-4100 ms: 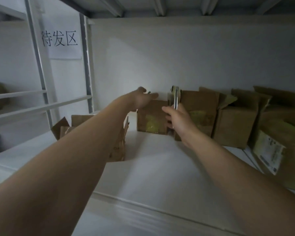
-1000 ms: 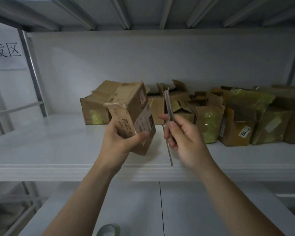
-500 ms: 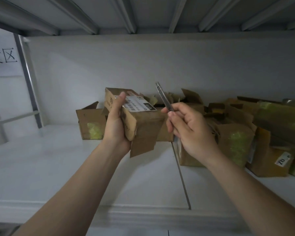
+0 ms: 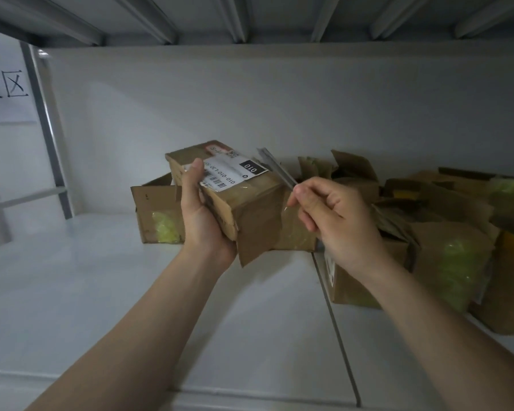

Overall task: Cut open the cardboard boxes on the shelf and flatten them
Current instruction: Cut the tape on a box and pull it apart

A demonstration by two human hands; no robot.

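My left hand (image 4: 202, 215) grips a small brown cardboard box (image 4: 244, 200) from its left side and holds it up above the white shelf (image 4: 131, 292). A white shipping label with a black "010" patch covers the box's top face, and a loose flap hangs from its underside. My right hand (image 4: 333, 218) pinches a slim metal utility knife (image 4: 276, 167). The blade end points up and to the left and lies over the box's top right edge, beside the label.
Several more brown boxes with yellow tape stand along the back wall, one (image 4: 158, 215) behind the held box and a cluster (image 4: 428, 232) to the right. A paper sign (image 4: 3, 93) hangs at the left by a metal upright (image 4: 51, 137). Shelf beams run overhead.
My left hand has turned the box so its label faces up. The knife in my right hand has tipped lower and moved onto the box's top right edge. The view has come closer.
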